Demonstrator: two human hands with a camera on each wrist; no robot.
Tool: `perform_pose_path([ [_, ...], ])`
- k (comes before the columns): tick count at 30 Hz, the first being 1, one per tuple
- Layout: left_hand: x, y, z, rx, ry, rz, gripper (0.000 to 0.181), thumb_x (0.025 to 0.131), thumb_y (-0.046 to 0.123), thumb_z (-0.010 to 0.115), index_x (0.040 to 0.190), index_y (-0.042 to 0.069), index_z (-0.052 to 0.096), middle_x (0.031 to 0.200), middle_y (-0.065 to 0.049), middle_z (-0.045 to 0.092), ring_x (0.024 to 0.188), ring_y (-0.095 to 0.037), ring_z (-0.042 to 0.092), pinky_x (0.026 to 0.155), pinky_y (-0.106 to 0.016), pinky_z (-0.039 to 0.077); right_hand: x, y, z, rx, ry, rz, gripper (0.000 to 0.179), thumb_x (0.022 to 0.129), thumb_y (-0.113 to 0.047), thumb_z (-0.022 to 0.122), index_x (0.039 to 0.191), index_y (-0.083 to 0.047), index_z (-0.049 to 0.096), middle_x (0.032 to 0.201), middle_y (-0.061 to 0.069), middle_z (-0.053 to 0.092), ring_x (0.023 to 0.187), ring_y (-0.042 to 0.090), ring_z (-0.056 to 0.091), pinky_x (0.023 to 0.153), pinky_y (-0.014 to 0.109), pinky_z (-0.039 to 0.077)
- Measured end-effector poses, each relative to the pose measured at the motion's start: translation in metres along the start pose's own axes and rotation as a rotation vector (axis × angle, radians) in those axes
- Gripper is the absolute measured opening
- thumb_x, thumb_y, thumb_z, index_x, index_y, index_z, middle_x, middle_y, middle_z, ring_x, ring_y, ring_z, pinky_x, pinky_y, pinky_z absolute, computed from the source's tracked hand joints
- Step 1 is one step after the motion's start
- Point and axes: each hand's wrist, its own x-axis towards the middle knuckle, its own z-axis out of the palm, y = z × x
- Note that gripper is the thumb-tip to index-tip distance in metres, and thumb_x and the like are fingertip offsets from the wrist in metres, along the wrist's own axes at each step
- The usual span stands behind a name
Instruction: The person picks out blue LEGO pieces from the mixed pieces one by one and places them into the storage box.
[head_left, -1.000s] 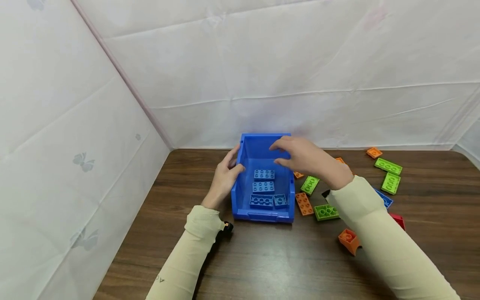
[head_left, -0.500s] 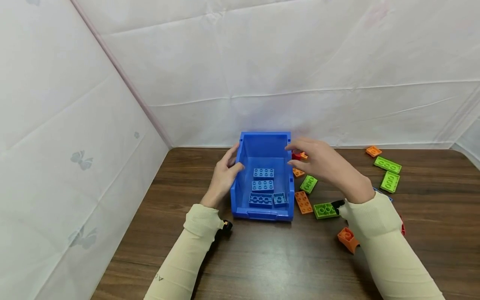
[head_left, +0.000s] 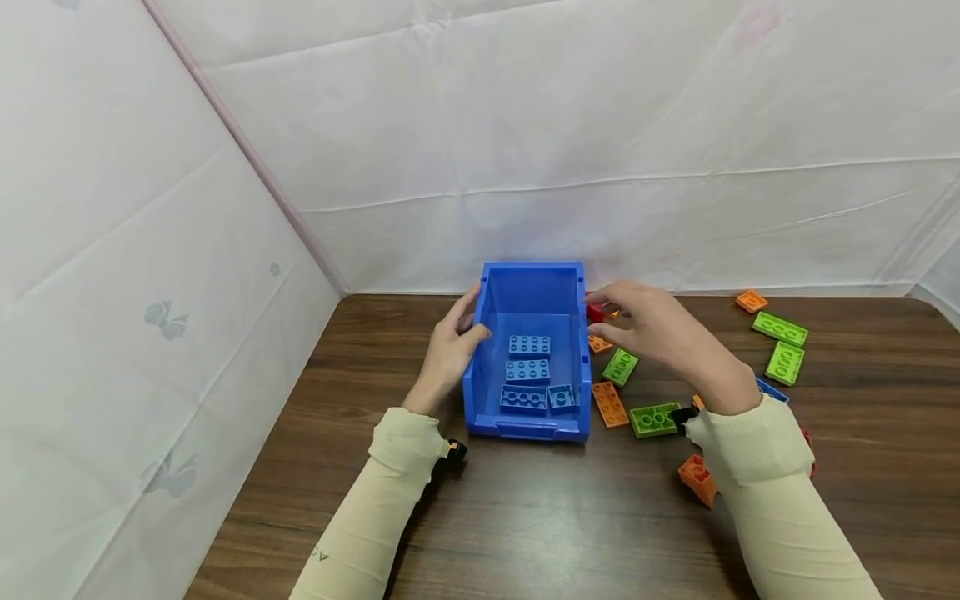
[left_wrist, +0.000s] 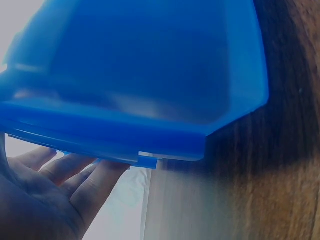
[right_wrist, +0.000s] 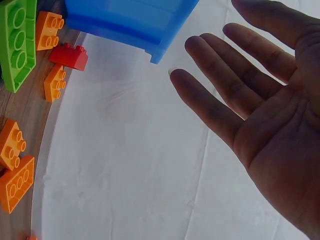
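Note:
A blue plastic storage bin (head_left: 533, 432) stands on the table, its lower front side towards me. Several blue toy building bricks (head_left: 527, 372) lie inside. My left hand (head_left: 444, 354) holds the bin's left wall, thumb at the rim and fingers along the outside; the left wrist view shows these fingers (left_wrist: 102, 185) beneath the rim. Just off the right rim is my right hand (head_left: 667, 333), its fingers spread loosely with nothing in them. The right wrist view shows its bare palm (right_wrist: 285, 135) and the bin's edge ahead of the fingertips.
Loose bricks lie right of the bin: a red brick (head_left: 595, 313), an orange brick (head_left: 611, 404), green bricks (head_left: 652, 420) and a curved orange piece (head_left: 697, 481). More green bricks (head_left: 784, 363) lie farther right. A white cloth wall (head_left: 675, 225) rises behind the table.
My right hand has moved right, from above the bin to just outside its right rim. A red brick behind it has come into view. My left hand stays on the bin.

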Motion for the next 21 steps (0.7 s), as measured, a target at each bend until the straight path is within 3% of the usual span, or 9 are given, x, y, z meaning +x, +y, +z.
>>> perform_pose_path([
  [12, -0.001, 0.004, -0.002, -0.017, -0.004, -0.027, 0.071, 0.100, 0.007, 0.058, 0.167, 0.025, 0.039, 0.147, -0.019, 0.062, 0.119, -0.041, 0.067, 0.096, -0.061, 0.055, -0.007, 0.016, -0.016, 0.008, -0.082, 0.192, 0.048, 0.101, -0.018, 0.073, 0.142, 0.004, 0.061, 0.138, 0.026, 0.063, 0.124, 0.044, 0.062, 0.103, 0.063, 0.048],
  [21, 0.001, 0.001, -0.006, -0.012, -0.010, -0.029, 0.071, 0.100, 0.008, 0.057, 0.167, 0.026, 0.039, 0.147, -0.018, 0.062, 0.118, -0.044, 0.067, 0.095, -0.061, 0.055, -0.019, 0.036, -0.033, -0.086, -0.126, 0.262, 0.052, 0.100, -0.020, 0.074, 0.139, 0.011, 0.058, 0.135, 0.033, 0.062, 0.124, 0.051, 0.057, 0.102, 0.067, 0.045],
])
